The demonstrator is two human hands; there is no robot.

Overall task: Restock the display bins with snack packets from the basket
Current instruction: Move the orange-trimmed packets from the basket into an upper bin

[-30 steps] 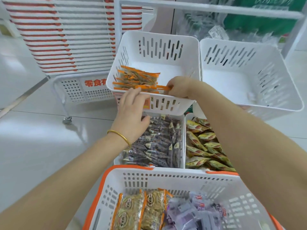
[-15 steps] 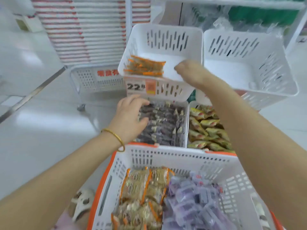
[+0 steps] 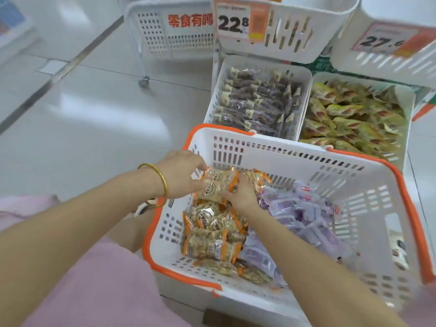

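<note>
Basket [image 3: 283, 147]: lower centre, heaped with orange packets [image 3: 218, 185] and purple packets [image 3: 306, 223].
Left hand [image 3: 181, 175]: pinching an orange bunch.
Right hand [image 3: 240, 197]: gripping the same bunch.
Lower bins [image 3: 309, 76]: look full.
Progress: much stock remains.

This is a shop, in its snack section. White plastic bins [image 3: 306, 43] stand in tiers and carry printed price tags [image 3: 233, 22] on their fronts: 1 at the top centre reads 22.8, and a second tag [image 3: 387, 40] at the upper right, blurred, seems to read 27.6. The lower bins hold heaps of identical wrapped snack packets [image 3: 257, 102], 1 kind per bin. A shopping basket [image 3: 405, 197] with an orange rim fills the lower half. At the upper left a wheeled rack [image 3: 153, 31] bears red Chinese lettering [image 3: 190, 20] and stands on a glossy tiled floor [image 3: 82, 109].
</note>
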